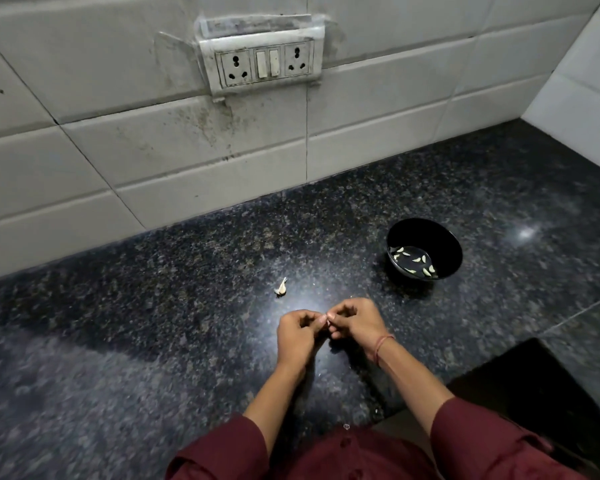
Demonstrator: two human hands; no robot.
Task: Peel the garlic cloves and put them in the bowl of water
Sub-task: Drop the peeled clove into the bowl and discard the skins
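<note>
My left hand (300,332) and my right hand (355,323) meet over the dark granite counter (153,306), fingertips together. Between them they pinch a small garlic clove (327,321), mostly hidden by the fingers. A black bowl (447,244) stands to the upper right of my hands, holding water with several peeled cloves (414,260) in it. A piece of garlic with its papery skin (280,288) lies on the counter just beyond my left hand.
A tiled wall with a socket and switch panel (263,63) rises behind the counter. A second tiled wall closes the right side. The counter's front edge drops off at the lower right, beside a dark surface (548,393).
</note>
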